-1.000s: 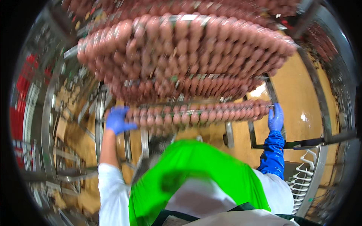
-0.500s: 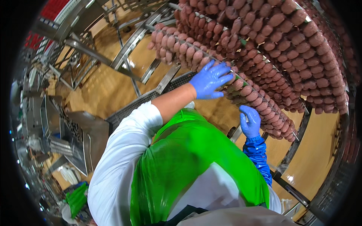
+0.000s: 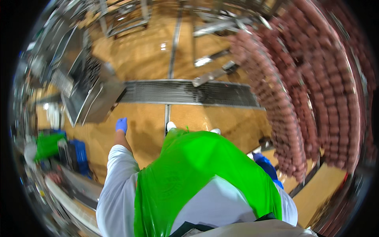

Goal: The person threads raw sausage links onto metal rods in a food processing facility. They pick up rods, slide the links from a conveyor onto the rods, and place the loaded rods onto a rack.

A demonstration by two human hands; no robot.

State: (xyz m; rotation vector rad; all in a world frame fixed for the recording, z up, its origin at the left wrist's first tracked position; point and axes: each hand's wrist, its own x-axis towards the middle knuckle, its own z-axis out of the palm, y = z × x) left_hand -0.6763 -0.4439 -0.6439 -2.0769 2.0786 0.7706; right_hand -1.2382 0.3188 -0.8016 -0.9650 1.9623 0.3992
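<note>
Head view: sausage rows (image 3: 331, 91) hung, remainder unclear; left hand (image 3: 122, 125) looked curled, empty; right hand (image 3: 257, 156) mostly hidden, couldn't tell fingers.

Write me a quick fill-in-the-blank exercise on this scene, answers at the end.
1. The apron is ____.
2. The sausages hang on the picture's ____ side.
3. The left hand is ____ from the sausages than the right hand.
4. The sleeve cover by the right hand is ____.

Missing words: green; right; farther; blue.
</note>
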